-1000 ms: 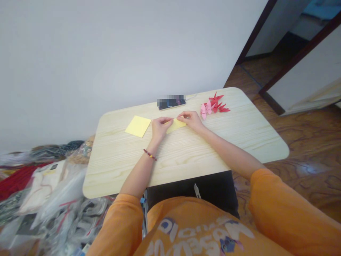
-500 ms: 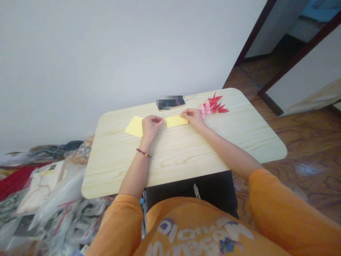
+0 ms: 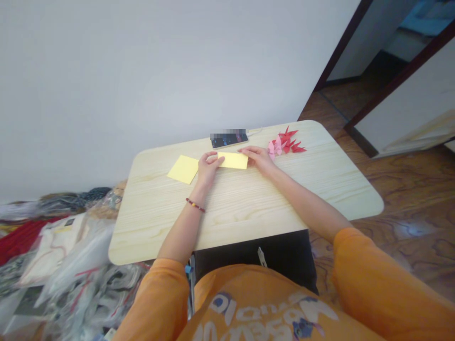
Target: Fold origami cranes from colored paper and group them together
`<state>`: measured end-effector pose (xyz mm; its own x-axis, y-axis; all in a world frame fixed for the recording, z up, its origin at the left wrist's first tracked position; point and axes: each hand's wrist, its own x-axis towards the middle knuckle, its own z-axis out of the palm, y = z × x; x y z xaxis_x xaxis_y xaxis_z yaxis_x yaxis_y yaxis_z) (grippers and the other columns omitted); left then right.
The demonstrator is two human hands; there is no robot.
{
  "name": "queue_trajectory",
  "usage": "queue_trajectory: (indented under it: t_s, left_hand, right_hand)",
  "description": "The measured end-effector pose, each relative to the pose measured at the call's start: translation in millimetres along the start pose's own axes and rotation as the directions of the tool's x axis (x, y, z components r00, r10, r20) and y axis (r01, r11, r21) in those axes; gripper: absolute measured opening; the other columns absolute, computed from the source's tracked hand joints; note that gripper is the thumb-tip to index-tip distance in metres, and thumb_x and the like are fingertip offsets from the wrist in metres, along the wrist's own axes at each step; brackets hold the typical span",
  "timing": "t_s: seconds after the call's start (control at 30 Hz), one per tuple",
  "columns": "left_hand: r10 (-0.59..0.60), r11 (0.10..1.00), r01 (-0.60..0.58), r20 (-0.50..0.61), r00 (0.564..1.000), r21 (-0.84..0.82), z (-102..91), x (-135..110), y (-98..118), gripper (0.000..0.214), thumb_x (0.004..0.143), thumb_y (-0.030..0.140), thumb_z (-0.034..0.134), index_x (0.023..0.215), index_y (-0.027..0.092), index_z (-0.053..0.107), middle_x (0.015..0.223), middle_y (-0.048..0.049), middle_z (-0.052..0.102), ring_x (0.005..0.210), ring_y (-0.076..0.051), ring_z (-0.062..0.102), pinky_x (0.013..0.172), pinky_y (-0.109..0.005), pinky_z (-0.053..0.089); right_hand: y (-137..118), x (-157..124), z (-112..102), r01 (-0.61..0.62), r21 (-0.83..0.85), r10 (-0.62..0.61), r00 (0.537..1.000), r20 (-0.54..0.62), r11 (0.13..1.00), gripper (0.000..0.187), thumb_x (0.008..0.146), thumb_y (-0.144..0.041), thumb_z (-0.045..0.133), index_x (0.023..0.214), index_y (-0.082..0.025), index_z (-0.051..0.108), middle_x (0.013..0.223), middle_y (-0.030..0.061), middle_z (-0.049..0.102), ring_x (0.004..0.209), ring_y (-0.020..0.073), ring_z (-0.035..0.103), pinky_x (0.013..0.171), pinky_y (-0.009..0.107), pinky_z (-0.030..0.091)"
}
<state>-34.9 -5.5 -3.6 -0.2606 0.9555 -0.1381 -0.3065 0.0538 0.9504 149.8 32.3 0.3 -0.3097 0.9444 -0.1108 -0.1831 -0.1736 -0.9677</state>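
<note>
Where it lies flat on the pale wooden table (image 3: 249,208), the folded yellow paper (image 3: 233,161) is a crisp, smooth oblong. The left hand (image 3: 207,166) presses its 9 o'clock end with fingers outstretched, gripping nothing. The right hand (image 3: 259,158) rests open at 3 o'clock. A yellow square sheet (image 3: 183,169) lies farther toward 9 o'clock, and a phone (image 3: 228,139) at 12.

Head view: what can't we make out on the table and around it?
- dark phone: screen blurred out along its far edge.
- yellow paper strip: left end is under the left hand and the far right corner under the right hand. Whether they pinch or press is too small to tell.
- pink and red folded paper figures: too small and overlapped to count.
- plastic bags on the floor: blurred and cut off by the left edge.
</note>
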Motion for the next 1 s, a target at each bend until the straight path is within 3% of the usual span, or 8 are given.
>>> queue_trajectory:
  t_s: [0.13, 0.27, 0.37, 0.5, 0.63, 1.0]
  left_hand:
    - [-0.105, 0.993, 0.109, 0.092, 0.99, -0.045, -2.3, 1, 4, 0.049, 0.052, 0.016, 0.082, 0.094, 0.016, 0.056, 0.075, -0.0033, 0.069, 0.069, -0.014, 0.066, 0.07, -0.028, 0.051]
    - [-0.136, 0.988, 0.144, 0.136, 0.981, -0.048, -0.8, -1, 6, 0.049, 0.054, 0.014, 0.081, 0.097, 0.015, 0.058, 0.076, -0.0039, 0.07, 0.069, -0.014, 0.066, 0.073, -0.03, 0.052]
    - [-0.128, 0.99, 0.134, 0.136, 0.982, -0.033, 0.9, -3, 7, 0.052, 0.053, 0.015, 0.081, 0.1, 0.015, 0.058, 0.073, -0.0037, 0.07, 0.067, -0.015, 0.066, 0.07, -0.029, 0.052]
    - [-0.041, 0.999, 0.039, 0.088, 0.995, 0.019, 3.2, -6, 6, 0.056, 0.049, 0.019, 0.082, 0.1, 0.017, 0.059, 0.073, -0.0024, 0.07, 0.065, -0.015, 0.065, 0.066, -0.027, 0.051]
    - [0.03, 0.998, -0.036, 0.099, 0.995, 0.055, 6.6, -9, 5, 0.056, 0.047, 0.023, 0.082, 0.099, 0.018, 0.061, 0.077, -0.0032, 0.072, 0.067, -0.016, 0.066, 0.067, -0.029, 0.051]
    - [0.051, 0.994, -0.067, 0.172, 0.984, 0.084, 10.7, -15, 6, 0.036, 0.061, 0.033, 0.078, 0.091, 0.016, 0.068, 0.078, -0.0047, 0.072, 0.069, -0.015, 0.066, 0.067, -0.026, 0.051]
  right_hand:
    - [-4, -3, 0, 0.016, -0.012, -0.015, 0.99, 0.138, 1.0, 0.037, 0.07, -0.039, 0.068, 0.103, -0.023, 0.068, 0.082, 0.0004, 0.07, 0.074, 0.0129, 0.062, 0.064, 0.024, 0.048]
    - [-6, -5, 1, 0.025, -0.075, -0.006, 0.968, 0.25, 0.997, 0.029, 0.062, -0.029, 0.075, 0.089, -0.02, 0.071, 0.087, 0.0013, 0.071, 0.077, 0.0129, 0.062, 0.068, 0.023, 0.047]
    - [-7, -5, 0, 0.05, -0.148, -0.005, 0.958, 0.286, 0.988, 0.028, 0.061, -0.03, 0.075, 0.086, -0.018, 0.071, 0.082, 0.0015, 0.07, 0.069, 0.0107, 0.058, 0.062, 0.021, 0.043]
    - [-7, -3, -3, 0.094, -0.233, -0.025, 0.958, 0.284, 0.968, 0.027, 0.066, -0.04, 0.072, 0.077, -0.015, 0.07, 0.069, 0.0007, 0.066, 0.06, 0.0083, 0.052, 0.057, 0.02, 0.04]
    - [-5, -2, -3, 0.073, -0.236, -0.01, 0.966, 0.259, 0.969, 0.033, 0.062, -0.045, 0.075, 0.071, -0.014, 0.067, 0.07, 0.0011, 0.066, 0.058, 0.0077, 0.051, 0.057, 0.021, 0.04]
    - [-2, -1, 1, 0.029, -0.1, -0.018, 0.994, 0.104, 0.995, 0.041, 0.05, -0.038, 0.084, 0.069, -0.016, 0.056, 0.067, -0.0005, 0.065, 0.059, 0.0088, 0.055, 0.054, 0.02, 0.043]
